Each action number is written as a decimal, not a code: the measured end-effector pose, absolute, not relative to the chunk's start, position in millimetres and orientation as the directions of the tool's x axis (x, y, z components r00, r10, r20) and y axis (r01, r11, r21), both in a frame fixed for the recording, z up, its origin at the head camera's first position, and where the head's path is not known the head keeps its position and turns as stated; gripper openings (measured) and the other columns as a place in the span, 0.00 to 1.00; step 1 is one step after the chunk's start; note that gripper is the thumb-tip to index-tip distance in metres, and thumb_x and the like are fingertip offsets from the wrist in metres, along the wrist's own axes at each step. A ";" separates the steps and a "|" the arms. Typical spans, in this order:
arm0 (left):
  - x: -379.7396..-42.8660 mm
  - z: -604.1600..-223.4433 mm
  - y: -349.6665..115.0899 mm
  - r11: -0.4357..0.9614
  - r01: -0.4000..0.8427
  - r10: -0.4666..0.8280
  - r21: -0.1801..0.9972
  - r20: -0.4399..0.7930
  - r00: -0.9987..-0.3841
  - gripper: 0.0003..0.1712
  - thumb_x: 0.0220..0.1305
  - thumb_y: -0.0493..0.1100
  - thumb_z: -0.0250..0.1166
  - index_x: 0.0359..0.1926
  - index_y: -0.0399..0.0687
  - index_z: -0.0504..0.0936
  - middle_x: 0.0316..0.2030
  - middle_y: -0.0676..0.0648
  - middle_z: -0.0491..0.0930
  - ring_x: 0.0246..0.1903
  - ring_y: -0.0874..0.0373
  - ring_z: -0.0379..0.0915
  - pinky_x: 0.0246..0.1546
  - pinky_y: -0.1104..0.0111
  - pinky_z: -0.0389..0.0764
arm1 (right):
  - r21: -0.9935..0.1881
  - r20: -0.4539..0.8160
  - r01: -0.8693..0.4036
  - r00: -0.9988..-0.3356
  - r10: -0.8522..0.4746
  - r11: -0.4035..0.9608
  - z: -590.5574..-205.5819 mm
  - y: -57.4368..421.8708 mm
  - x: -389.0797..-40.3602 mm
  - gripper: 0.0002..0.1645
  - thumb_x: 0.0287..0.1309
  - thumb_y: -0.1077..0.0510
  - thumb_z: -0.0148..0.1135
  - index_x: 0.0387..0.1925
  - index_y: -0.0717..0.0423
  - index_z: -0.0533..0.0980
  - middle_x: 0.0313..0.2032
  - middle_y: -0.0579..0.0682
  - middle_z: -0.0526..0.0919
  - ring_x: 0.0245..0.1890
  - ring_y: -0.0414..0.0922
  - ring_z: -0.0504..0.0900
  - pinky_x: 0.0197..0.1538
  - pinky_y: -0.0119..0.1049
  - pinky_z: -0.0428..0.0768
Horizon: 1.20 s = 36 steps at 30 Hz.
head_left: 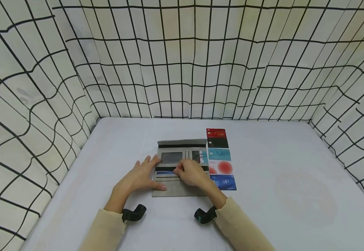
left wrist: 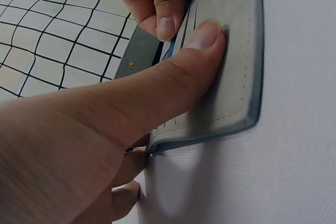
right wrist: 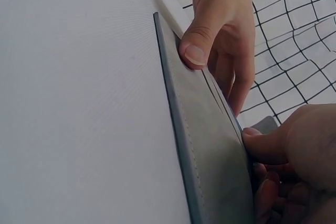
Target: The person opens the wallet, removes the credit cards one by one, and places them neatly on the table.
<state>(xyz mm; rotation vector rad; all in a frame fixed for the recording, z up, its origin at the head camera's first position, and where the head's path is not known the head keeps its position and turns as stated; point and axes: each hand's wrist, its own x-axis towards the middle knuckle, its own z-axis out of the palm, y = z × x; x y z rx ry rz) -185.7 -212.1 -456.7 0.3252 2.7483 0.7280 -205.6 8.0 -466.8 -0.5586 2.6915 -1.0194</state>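
A grey wallet (head_left: 182, 190) lies unfolded on the white table, its card slots facing up. My left hand (head_left: 141, 176) is spread over its left edge, the thumb pressing on the lower panel (left wrist: 236, 87) and the other fingers extended past the side. Over the middle slots, my right hand (head_left: 190, 172) has its fingers curled in and pinches the upper edge of a blue card (head_left: 165, 172). Most of that card is hidden inside the slot. Another card (head_left: 203, 157), light blue and white, shows in the wallet's upper right pocket, beside a clear window (head_left: 171, 157).
Right of the wallet, several cards form a column: a red card (head_left: 216, 133), a black card (head_left: 218, 142), a teal card (head_left: 219, 154), a white card with red circles (head_left: 224, 167) and a blue VIP card (head_left: 225, 182). Black netting (head_left: 194, 64) over white sheeting encloses the table's back and sides.
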 end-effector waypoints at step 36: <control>-185.7 -455.3 -209.0 0.858 0.137 0.276 0.495 -0.220 -0.936 0.71 0.43 0.66 0.79 0.78 0.38 0.52 0.77 0.35 0.52 0.79 0.37 0.40 0.77 0.39 0.38 | -0.701 0.043 -0.227 -0.960 -0.278 0.676 -473.0 1.8 -205.8 0.11 0.73 0.50 0.55 0.43 0.53 0.74 0.35 0.49 0.75 0.33 0.43 0.74 0.37 0.34 0.75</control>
